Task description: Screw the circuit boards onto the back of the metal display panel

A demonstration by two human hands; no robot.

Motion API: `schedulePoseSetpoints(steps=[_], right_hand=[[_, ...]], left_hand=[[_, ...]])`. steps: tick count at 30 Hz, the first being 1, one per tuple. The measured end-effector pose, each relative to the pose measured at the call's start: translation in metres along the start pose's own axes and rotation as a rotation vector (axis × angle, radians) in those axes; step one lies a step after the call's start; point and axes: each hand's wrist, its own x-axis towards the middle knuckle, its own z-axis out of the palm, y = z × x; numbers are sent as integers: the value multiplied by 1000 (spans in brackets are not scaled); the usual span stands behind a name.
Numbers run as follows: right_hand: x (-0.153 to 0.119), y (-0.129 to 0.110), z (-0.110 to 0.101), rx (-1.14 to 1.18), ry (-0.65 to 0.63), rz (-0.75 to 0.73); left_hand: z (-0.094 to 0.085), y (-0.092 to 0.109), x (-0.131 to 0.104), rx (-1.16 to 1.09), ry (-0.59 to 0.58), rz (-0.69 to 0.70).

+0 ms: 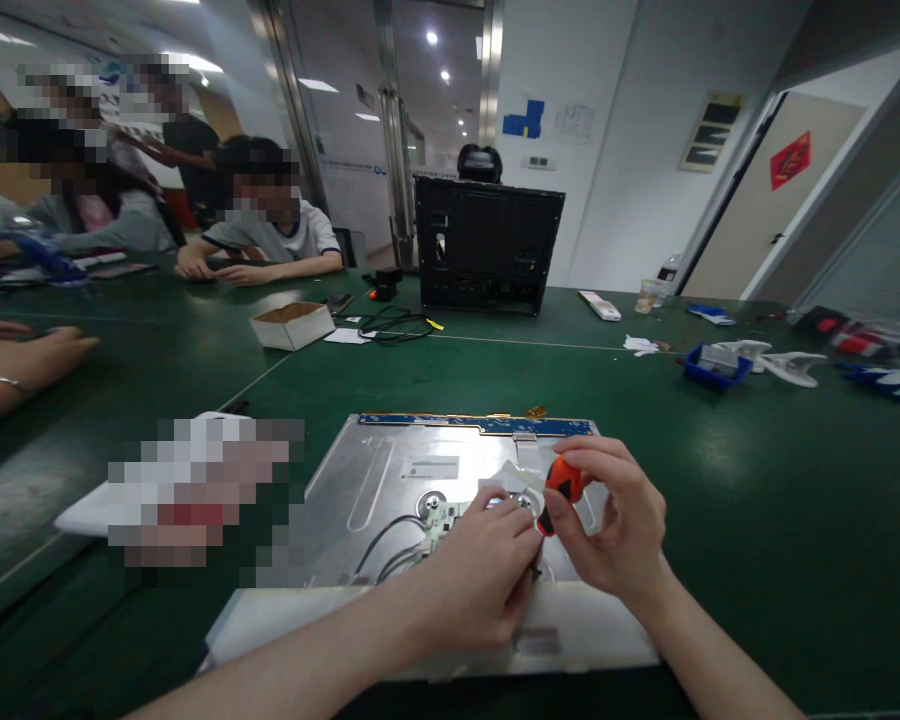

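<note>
An orange and black screwdriver is in my right hand, its handle pinched between thumb and fingers and pointing down. Close beside its lower end, my left hand is closed with the fingers curled, and what they grip is hidden. Both hands are over a silver metal-backed display panel lying flat on the table. A small pale circuit board with black cables shows partly from under my left hand. Along the panel's far edge runs a narrow blue circuit strip.
Beyond the panel stands a black monitor housing. A small open cardboard box and black cable are left of it. At right is a blue tray. Another person's hand rests on the green table at left; several people are beyond.
</note>
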Motion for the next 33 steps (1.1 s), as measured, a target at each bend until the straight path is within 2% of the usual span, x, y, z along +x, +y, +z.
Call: schedulePoseSetpoints(steps=[6, 14, 26, 33], right_hand=[[-1, -1, -2, 15, -40, 14], [-6, 1, 5, 60, 53, 75], [1, 0, -1, -2, -49, -7], [-6, 0, 6, 119, 62, 76]], left_hand=[[0, 1, 0, -17, 13, 7], [-2, 1, 0, -14, -6, 6], [-1, 0, 0, -17, 9, 10], [-1, 1, 0, -29, 7, 17]])
